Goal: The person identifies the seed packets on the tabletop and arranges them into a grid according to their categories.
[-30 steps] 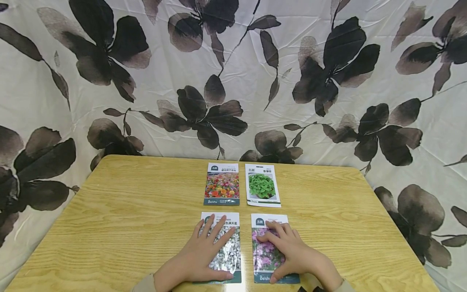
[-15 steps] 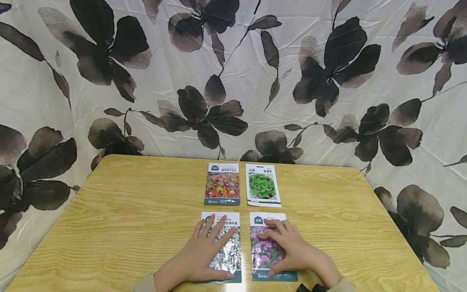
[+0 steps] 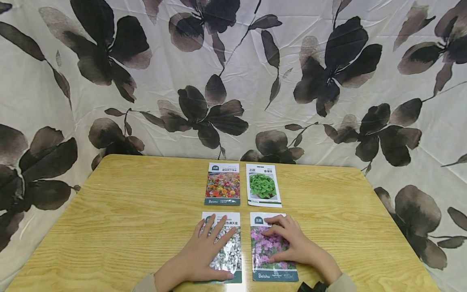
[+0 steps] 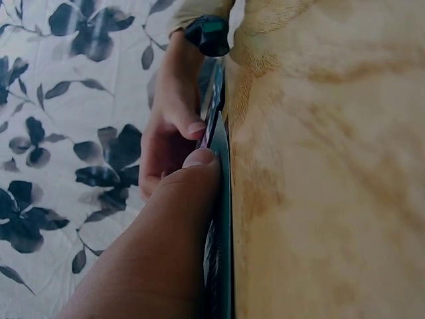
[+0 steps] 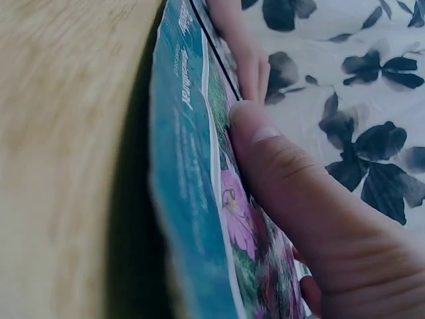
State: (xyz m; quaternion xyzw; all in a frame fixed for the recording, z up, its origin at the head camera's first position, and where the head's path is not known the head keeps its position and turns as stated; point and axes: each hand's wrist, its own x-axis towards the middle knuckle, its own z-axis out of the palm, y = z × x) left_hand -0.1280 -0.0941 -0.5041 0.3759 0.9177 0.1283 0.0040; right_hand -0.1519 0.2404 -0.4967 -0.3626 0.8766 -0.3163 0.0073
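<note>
My left hand (image 3: 204, 253) lies spread with straight fingers over a seed packet with white flowers (image 3: 231, 251), which is flat on the table. To its right, my right hand (image 3: 295, 245) rests on a seed packet with pink-purple flowers (image 3: 260, 251), its fingers loosely bent and thumb apart from them. In the right wrist view the thumb (image 5: 285, 166) touches the face of the pink packet (image 5: 232, 206), whose lower edge stands slightly off the table. The left wrist view shows the left thumb (image 4: 179, 199) along the edge of the white-flower packet.
Behind the hands lie two more seed packets, one with mixed colourful flowers (image 3: 222, 184) and one with a green leafy plant (image 3: 262, 185). The wooden table (image 3: 127, 202) ends at a flower-printed cloth (image 3: 153, 73). A dark band (image 3: 311, 287) sits by the right sleeve.
The pink-flower packet has shifted slightly left and away from me, into line with the white one. Afterwards the right thumb has slid up off its lower band. The left hand stays put.
</note>
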